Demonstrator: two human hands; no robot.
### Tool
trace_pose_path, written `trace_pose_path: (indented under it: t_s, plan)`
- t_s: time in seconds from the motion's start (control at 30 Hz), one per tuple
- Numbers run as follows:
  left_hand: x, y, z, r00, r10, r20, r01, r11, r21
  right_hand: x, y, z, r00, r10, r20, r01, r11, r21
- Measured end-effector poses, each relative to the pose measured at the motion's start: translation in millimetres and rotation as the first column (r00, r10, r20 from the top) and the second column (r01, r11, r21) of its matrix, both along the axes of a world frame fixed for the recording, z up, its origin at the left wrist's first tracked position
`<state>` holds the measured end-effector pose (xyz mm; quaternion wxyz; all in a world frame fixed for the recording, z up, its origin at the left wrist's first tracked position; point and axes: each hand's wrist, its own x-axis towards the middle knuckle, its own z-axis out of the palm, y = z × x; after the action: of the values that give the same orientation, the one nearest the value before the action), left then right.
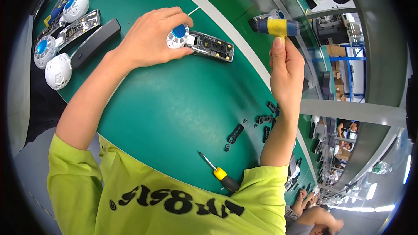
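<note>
My left hand [150, 37] grips the round white head of a handheld device [213, 47] over the green bench. That head has a blue disc in its middle, and the device's dark, see-through handle points right, with parts showing inside it. Raised to the right of it, my right hand [287, 69] is closed around the yellow handle of a small mallet [278, 27]. The mallet's head is yellow in the middle and dark blue at its ends. The mallet and the device are apart.
Several similar devices [74, 7] lie at the far left of the green bench [170, 113]. A yellow-and-black screwdriver [220, 174] lies near my body. Small black parts [235, 133] are scattered near my right forearm. Another device [275, 15] sits behind the mallet. Other people work at the right.
</note>
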<state>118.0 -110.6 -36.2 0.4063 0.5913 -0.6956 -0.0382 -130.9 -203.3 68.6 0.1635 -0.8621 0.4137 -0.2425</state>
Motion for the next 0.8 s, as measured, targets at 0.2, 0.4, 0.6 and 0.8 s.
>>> trace_pose_path:
  t_s: [0.2,0.4,0.6,0.8]
  plan:
    - [8.1,-4.7,8.0,0.981,-0.179,0.071,0.183,0.982,-0.054,-20.7,-15.7,-22.7,0.927,-0.154,-0.343,0.143,0.988,-0.056]
    - [7.0,1.4,14.3,0.948,-0.189,0.255,0.210,0.976,-0.056,-22.2,6.0,-63.7,0.946,0.056,-0.321,-0.180,0.911,-0.372]
    - [-0.6,9.5,19.8,0.940,-0.110,0.324,0.121,0.993,-0.013,0.0,29.1,-68.6,0.854,0.510,-0.102,-0.518,0.852,-0.077]
    - [-10.9,11.3,25.8,0.936,-0.176,0.306,0.197,0.980,-0.039,8.4,39.6,-95.9,0.826,0.563,-0.024,-0.563,0.824,-0.063]
